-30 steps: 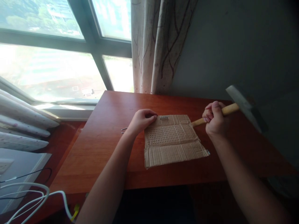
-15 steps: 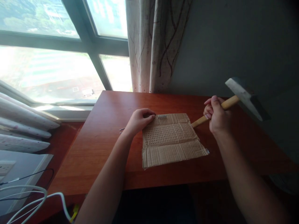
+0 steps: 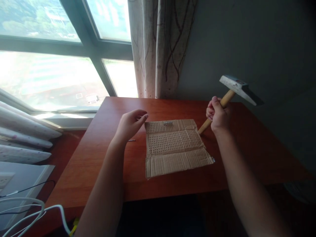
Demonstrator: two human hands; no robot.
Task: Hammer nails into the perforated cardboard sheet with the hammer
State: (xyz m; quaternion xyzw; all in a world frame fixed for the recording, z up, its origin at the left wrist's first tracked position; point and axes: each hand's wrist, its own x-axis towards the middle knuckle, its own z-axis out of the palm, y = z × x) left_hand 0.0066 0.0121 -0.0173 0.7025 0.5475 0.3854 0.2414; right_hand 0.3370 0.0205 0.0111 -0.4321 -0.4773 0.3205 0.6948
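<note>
A flat piece of cardboard [image 3: 175, 148] full of punched holes lies on the reddish wooden table [image 3: 103, 161]. A few nails [image 3: 168, 123] stand in its far row. My right hand [image 3: 217, 115] is closed round the wooden handle of a hammer [image 3: 238, 88], whose steel head is raised above the table to the right of the cardboard. My left hand [image 3: 130, 125] hovers just left of the cardboard's far corner, fingers loosely extended and holding nothing. A loose nail [image 3: 131, 140] lies on the table below that hand.
A grey wall rises behind the table. A patterned curtain [image 3: 160, 46] hangs at the back beside large windows [image 3: 49, 52]. White cables [image 3: 32, 210] and a white box with a socket [image 3: 10, 177] sit low on the left.
My left hand lifted off the cardboard's far edge and drew back to the left, opening. My right hand swung the hammer more upright, its head moving up and leftward.
</note>
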